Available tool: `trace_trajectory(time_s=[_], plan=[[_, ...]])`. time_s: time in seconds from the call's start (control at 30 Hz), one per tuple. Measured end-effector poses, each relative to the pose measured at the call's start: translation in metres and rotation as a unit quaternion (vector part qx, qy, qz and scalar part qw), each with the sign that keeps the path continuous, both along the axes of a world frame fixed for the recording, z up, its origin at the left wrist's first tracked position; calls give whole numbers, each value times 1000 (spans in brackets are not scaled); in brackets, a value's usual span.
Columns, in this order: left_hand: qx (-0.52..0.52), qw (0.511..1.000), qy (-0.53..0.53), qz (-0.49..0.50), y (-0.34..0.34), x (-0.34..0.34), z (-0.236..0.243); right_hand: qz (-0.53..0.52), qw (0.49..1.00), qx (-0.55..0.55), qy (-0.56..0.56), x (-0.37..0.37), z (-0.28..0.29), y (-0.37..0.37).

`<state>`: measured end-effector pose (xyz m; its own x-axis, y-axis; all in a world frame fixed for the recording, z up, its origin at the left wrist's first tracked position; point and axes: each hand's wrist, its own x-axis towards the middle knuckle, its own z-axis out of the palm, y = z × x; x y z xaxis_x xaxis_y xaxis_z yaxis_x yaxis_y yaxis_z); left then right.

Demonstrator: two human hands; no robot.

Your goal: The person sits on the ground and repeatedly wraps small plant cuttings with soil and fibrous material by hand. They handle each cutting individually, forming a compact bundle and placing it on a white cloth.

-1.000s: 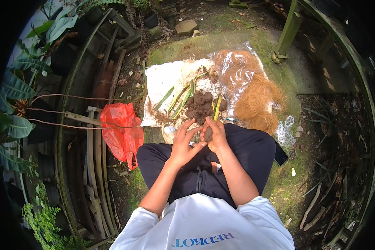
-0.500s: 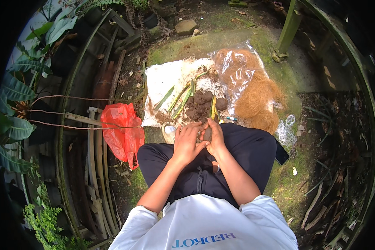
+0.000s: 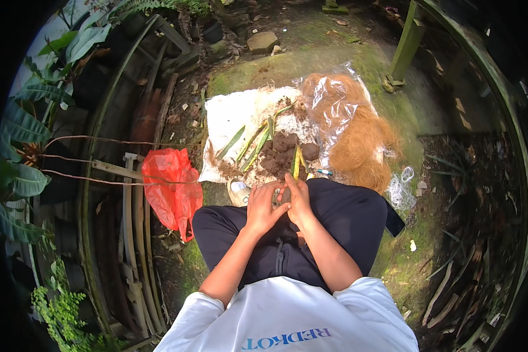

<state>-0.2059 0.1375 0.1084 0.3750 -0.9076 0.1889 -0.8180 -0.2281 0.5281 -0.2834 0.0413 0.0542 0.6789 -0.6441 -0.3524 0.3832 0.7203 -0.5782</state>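
Observation:
Above my lap my left hand (image 3: 263,206) and my right hand (image 3: 300,202) press from both sides round a dark lump of soil (image 3: 286,196), mostly hidden by the fingers. A yellow-edged green leaf (image 3: 297,161) sticks up just beyond my right fingertips; its base is hidden, so I cannot tell whether it is set in the lump. Past my hands, a heap of dark soil (image 3: 278,154) lies on a white sack (image 3: 226,108). Several long green leaves (image 3: 255,144) rest to its left, and a rounded soil ball (image 3: 310,152) touches its right side.
Brown coconut fibre (image 3: 361,144) spills from a clear plastic bag (image 3: 334,97) at the right. White string (image 3: 401,189) lies tangled near my right knee, beside a dark phone (image 3: 394,220). A red plastic bag (image 3: 171,188) sits left. Wooden posts (image 3: 408,44) and potted plants surround the spot.
Both hands have drawn slightly nearer my body with the soil lump still between them. The fingers have shifted a little round it.

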Motion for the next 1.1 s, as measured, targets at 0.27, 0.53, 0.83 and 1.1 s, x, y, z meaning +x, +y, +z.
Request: trace_trajectory(time_s=[0.27, 0.53, 0.83, 1.1], plan=[[14, 945, 327, -6, 13, 23, -22, -7, 994, -111, -18, 7, -16, 5], [-35, 840, 503, 199, 21, 28, -26, 226, 932, -283, 2, 5, -16, 20], [-24, 787, 601, 139, 40, 53, -34, 152, 787, -581, 140, 8, -24, 33], [-86, 646, 742, 160, 47, 62, -77, 73, 800, -575, 156, 1, -24, 28]])
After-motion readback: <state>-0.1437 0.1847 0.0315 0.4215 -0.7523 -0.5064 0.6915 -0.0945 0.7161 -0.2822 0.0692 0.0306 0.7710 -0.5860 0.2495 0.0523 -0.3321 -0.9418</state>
